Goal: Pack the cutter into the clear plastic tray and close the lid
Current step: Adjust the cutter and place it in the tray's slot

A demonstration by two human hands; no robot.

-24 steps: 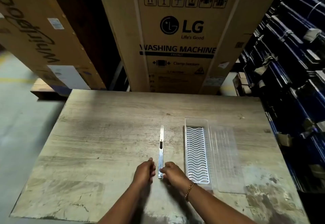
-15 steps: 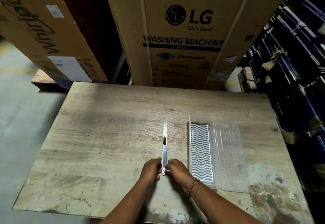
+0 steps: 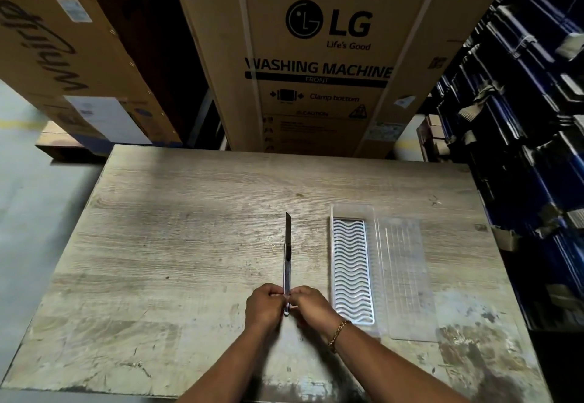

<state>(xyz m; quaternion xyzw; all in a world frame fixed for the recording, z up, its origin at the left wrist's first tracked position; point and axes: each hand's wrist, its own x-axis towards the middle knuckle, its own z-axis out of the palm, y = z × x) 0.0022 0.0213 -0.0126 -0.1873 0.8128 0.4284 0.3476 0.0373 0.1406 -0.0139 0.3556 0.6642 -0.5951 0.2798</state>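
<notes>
- Pinching the near end of one cutter (image 3: pixel 287 263) between left hand (image 3: pixel 264 307) and right hand (image 3: pixel 308 304), blade pointing away over the table (image 3: pixel 164 244).
- Lying just right of both hands: one clear plastic tray (image 3: pixel 352 268), lid (image 3: pixel 406 279) open beside it.

Big cardboard box (image 3: pixel 319 54) straight ahead, behind the tabletop (image 3: pixel 189 244), and its print is clear: the round LG logo, "LG", then "Life's Good" beneath. Under that, bold "WASHING MACHINE", a dark bar reading "FRONT", then "Clamp bottom" and a faint "CAUTION" beside a warning triangle. Handling pictograms line the top edge. The carton on the left (image 3: pixel 63 54) carries large script, cut off and unreadable.
</notes>
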